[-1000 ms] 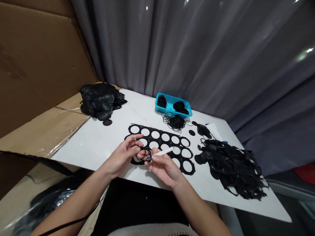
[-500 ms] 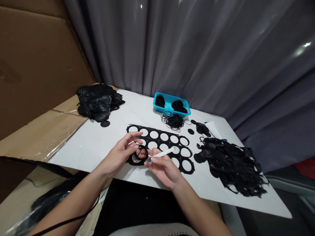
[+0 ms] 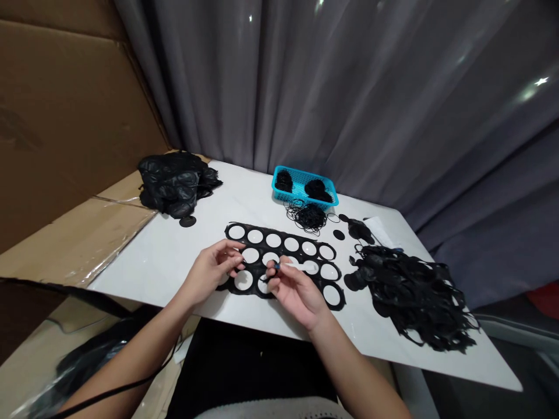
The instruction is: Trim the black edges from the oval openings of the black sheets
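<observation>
My left hand (image 3: 212,269) hovers over the left end of a black rubber sheet punched with round holes (image 3: 264,237), its fingers curved toward my right hand. No thin black rings are distinct in it against the dark sheet. My right hand (image 3: 297,289) pinches a white plastic stick (image 3: 299,265) with a blue tip (image 3: 277,266). The tip sits close to my left fingers, and something small and dark may lie at my right fingertips. Both hands are above the sheet.
The white tabletop (image 3: 166,256) holds a blue plastic basket (image 3: 304,186) of black coils, a tangle of thin black rings (image 3: 308,218) and a large heap of black rubber scraps (image 3: 410,297). A black pile (image 3: 174,183) lies left, beside cardboard (image 3: 82,203).
My hands have come closer together over the sheet. The bundle of thin black rings no longer shows in my left hand, and my right fingers now cover more of the white stick.
</observation>
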{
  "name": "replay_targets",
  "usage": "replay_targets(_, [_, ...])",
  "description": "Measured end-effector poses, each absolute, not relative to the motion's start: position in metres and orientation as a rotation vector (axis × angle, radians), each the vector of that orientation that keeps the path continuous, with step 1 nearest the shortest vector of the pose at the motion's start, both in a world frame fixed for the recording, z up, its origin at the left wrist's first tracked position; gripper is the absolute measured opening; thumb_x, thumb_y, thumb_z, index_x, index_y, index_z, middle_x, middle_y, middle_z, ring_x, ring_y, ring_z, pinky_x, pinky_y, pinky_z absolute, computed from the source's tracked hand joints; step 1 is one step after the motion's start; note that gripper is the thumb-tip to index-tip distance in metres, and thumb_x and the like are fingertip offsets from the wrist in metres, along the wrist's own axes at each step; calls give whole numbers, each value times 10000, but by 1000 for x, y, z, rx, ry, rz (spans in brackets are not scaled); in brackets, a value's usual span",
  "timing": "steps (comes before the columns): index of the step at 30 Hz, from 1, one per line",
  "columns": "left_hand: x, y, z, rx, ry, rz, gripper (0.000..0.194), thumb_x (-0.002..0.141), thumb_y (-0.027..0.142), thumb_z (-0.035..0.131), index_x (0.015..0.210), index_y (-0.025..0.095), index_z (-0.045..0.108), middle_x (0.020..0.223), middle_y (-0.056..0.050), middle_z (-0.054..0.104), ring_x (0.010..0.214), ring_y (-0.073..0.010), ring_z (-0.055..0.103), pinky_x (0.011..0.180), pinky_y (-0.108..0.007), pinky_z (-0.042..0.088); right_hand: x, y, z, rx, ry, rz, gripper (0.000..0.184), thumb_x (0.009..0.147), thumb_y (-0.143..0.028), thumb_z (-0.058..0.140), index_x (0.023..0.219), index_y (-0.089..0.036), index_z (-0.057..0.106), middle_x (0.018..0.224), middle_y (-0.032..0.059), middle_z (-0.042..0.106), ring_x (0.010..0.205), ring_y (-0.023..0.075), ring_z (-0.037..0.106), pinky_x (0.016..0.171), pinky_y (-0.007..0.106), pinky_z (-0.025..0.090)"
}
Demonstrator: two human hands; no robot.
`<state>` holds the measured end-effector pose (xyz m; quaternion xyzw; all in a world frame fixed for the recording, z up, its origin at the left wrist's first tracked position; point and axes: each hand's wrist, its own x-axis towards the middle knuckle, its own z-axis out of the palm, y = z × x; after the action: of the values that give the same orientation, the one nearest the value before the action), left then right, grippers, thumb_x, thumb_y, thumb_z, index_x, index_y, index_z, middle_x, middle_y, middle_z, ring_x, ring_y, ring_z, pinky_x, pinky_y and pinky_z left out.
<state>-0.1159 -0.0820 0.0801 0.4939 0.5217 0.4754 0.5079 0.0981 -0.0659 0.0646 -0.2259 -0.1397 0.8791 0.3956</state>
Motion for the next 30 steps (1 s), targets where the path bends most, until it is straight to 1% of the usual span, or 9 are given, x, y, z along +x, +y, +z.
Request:
replay_targets(4, [-112,-87,89,1228,1199,1122,418,816,468,769,1112,194,656,867,-21,672,736,-175,648,581,-272,511,96,-62,64,-595,-536,2174,295,750,-195,831,769,-200,537,1141,66,713,1058,184,660,828,282,537])
replay_targets(6, [-108,-88,92,1266,1192,1106,393,835,441,753,1129,202,652,882,-26,695,766,-182,655,634,-288,520,92,-65,65,-574,-638,2207,302,740,-200,839,753,-193,537,1156,74,707,1108,211,647,866,319,537])
replay_targets(9, [-105,-88,91,1349,1287,1122,333,857,400,726,1118,205,656,874,-28,719,807,-190,659,741,-316,505,85,-73,64,-523,-713,2285,303,739,-208,842,738,-187,539,1059,60,704,1034,198,656,821,297,538])
replay_targets(11, [-108,-89,88,1390,1345,1112,323,865,391,710,1125,207,657,870,-29,721,792,-192,652,751,-322,490,82,-78,63,-507,-706,2347,311,742,-219,845,739,-185,536,986,50,695,975,184,660,761,259,526])
replay_targets(15, [-125,-104,70,1517,1512,1117,298,916,390,646,1169,232,655,1003,-57,718,922,-237,657,833,-361,492,78,-75,58,-551,-555,2422,364,720,-240,870,754,-197,511,896,14,675,831,133,639,636,198,473])
replay_targets(18, [-141,-131,47,1791,1795,1125,226,964,362,586,1135,248,680,1097,-87,680,1046,-279,621,944,-416,457,73,-62,56,-698,-680,2189,339,739,-236,852,737,-198,515,900,9,693,764,105,603,644,199,456])
replay_targets(22, [-150,-168,14,2163,1885,951,265,985,302,568,1219,239,675,1235,-127,658,1179,-321,594,1021,-469,441,55,-47,49,-861,-1294,1805,235,803,-254,767,701,-196,564,932,32,725,854,147,618,776,264,467])
replay_targets(25, [-149,-181,0,2430,1868,880,339,1012,252,539,1341,201,605,1331,-130,637,1292,-310,551,1076,-470,432,40,-48,43,-921,-1685,1670,126,838,-256,692,747,-208,620,926,24,722,905,181,632,833,310,467])
replay_targets(30, [-149,-182,-4,2622,1871,809,361,1025,236,525,1375,155,568,1347,-134,639,1337,-304,526,1086,-456,448,30,-57,39,-911,-2029,1500,133,870,-225,628,737,-218,625,928,10,722,903,184,643,843,320,464])
